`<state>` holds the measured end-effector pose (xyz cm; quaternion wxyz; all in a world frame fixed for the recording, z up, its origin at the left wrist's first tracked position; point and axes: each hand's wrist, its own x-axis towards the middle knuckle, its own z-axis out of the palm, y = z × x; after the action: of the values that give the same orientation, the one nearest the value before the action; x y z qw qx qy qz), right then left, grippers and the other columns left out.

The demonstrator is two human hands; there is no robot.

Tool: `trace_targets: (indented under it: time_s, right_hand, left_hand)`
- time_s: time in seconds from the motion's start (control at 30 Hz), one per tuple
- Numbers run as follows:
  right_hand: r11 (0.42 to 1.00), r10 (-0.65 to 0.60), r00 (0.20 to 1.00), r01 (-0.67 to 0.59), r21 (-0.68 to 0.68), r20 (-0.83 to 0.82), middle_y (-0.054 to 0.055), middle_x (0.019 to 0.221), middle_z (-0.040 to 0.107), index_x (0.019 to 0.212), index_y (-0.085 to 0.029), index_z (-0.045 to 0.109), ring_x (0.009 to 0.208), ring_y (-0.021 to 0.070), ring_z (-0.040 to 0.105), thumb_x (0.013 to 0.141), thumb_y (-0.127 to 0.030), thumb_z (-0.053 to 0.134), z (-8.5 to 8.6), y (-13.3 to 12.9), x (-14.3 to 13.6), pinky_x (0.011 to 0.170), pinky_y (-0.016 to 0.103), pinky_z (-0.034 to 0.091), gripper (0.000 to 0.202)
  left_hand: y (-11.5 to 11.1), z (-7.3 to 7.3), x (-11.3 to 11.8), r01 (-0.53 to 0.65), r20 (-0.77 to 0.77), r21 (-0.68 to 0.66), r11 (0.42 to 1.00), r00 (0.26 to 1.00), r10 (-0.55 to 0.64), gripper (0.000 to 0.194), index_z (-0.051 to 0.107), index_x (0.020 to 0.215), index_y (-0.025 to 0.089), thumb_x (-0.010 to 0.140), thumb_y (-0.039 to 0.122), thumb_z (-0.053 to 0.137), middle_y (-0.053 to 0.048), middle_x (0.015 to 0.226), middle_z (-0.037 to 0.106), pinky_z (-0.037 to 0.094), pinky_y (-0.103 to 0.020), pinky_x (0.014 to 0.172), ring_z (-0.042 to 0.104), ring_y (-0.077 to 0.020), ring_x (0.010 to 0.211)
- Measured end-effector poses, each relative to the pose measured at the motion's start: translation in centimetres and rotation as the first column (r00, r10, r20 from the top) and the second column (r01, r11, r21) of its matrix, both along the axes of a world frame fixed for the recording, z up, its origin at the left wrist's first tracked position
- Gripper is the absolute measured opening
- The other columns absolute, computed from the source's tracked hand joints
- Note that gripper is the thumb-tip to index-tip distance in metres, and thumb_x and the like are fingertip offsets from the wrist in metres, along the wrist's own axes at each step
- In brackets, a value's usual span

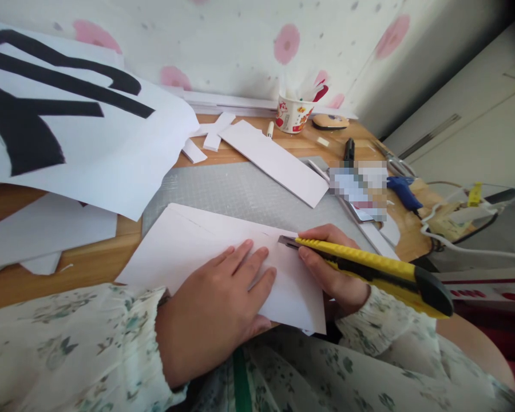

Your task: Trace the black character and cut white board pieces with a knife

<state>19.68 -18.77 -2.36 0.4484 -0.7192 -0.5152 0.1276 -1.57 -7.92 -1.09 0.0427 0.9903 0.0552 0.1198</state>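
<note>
A white board (189, 246) lies at the front of the desk, partly over a grey cutting mat (206, 186). Faint pencil lines show along its far side. My left hand (223, 292) rests flat on the board with its fingers spread. In my right hand (330, 263) is a yellow box cutter (369, 263), pinched near its front end. The blade is out, and its tip is at the board's surface, close to a short pencil mark; whether it has cut in I cannot tell. Past the board, a long white strip (278, 163) lies across the mat.
A large sheet with black shapes (154, 143) covers the left, over white board pieces (47, 229). At the back stand a paper cup (294, 114) and a tan case (330, 122). A blue glue gun (405, 193) and white cable (433, 232) lie right.
</note>
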Motion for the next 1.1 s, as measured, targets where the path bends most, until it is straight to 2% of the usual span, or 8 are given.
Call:
trace_targets:
  time_s: [0.73,1.1]
  right_hand:
    - [1.0,0.007,1.0,-0.007,-0.018,0.005,-0.001,0.078,0.074,0.096,-0.027,0.07,0.067,0.0164,0.068,0.088,-0.03,0.068,0.2,-0.1,-0.2,0.058,0.026,0.053,0.009]
    - [0.999,-0.029,0.984,0.021,0.044,0.175,-0.001,0.069,0.072,0.087,-0.026,0.064,0.057,0.0177,0.068,0.083,-0.027,0.062,1.3,-0.2,-1.7,0.053,0.028,0.054,0.005]
  left_hand:
    - [0.1,0.1,0.3,0.008,-0.007,0.001,1.0,1.0,-0.008,0.065,0.067,0.128,0.014,0.077,0.05,0.084,-0.02,0.142,0.062,0.056,-0.055,0.102,0.061,-0.0417,0.128]
    - [0.0,0.5,0.4,-0.013,-0.057,-0.041,0.999,0.998,0.011,0.06,0.067,0.128,0.013,0.08,0.045,0.083,-0.02,0.142,0.062,0.056,-0.057,0.102,0.059,-0.0425,0.13]
